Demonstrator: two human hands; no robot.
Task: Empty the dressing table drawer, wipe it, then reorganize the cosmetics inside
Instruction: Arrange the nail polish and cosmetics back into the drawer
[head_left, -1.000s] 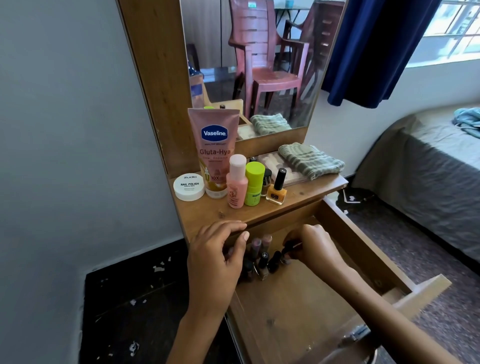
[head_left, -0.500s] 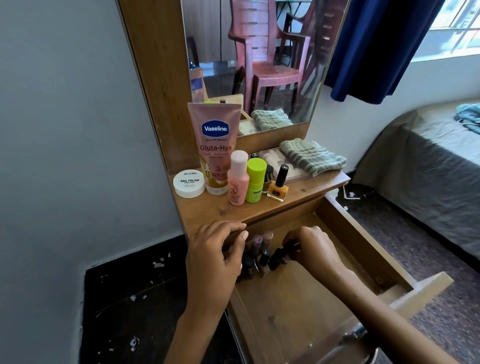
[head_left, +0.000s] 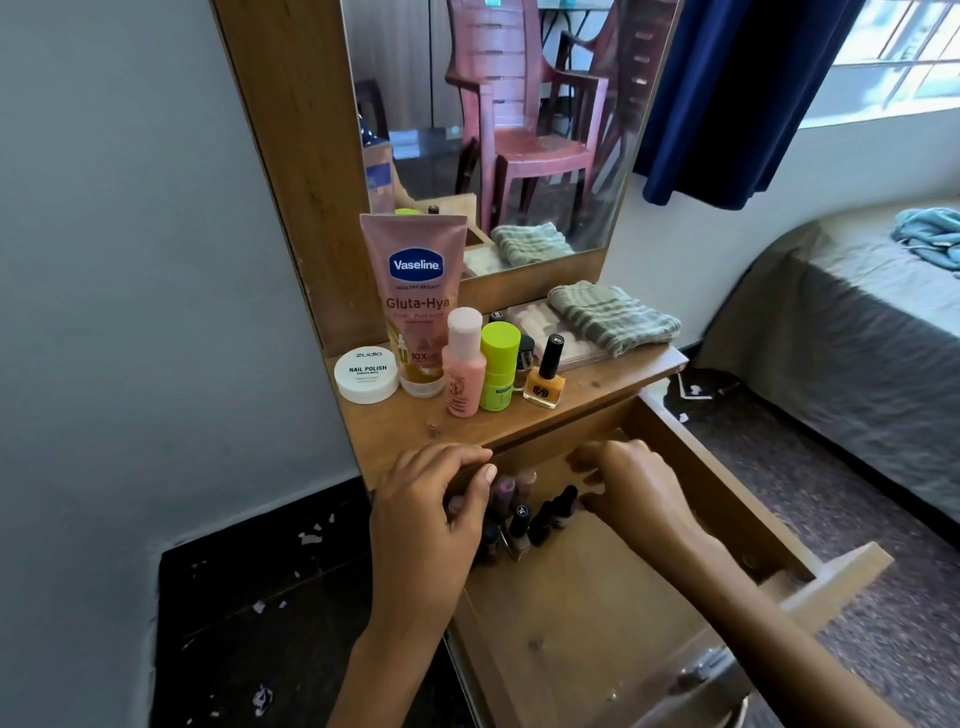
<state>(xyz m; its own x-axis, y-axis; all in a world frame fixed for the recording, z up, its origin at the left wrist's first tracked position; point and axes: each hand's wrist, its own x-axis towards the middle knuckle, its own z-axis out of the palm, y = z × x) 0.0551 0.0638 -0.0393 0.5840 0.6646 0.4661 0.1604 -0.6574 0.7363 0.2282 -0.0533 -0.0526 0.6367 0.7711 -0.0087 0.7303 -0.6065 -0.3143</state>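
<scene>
Head view: drawer pulled well out below the tabletop. Small bottles clustered upright at the drawer's back left corner. Left hand over that cluster, fingers curled, thumb tip against a pinkish bottle top; whether anything is truly clamped, cannot tell. Right hand just right of the dark-capped bottles, fingers loosely curled and slightly apart, nothing visibly held. Rest of the drawer floor bare wood.

On the tabletop: Vaseline tube, nail polish remover tub, pink bottle, green bottle, yellow polish, folded cloth.

Risks, as judged: packed narrow bottles liable to topple in a row if nudged by either hand; glass bottles rolling or knocking on the wood. Tabletop items standing near the front edge, directly above the drawer, liable to be clipped on any upward reach. Drawer far extended; downward pressure at its front likely to tilt it.

Against the earlier frames: right hand previously pinching a dark bottle at the cluster, now released and drawn slightly right. Left hand unchanged in place.
</scene>
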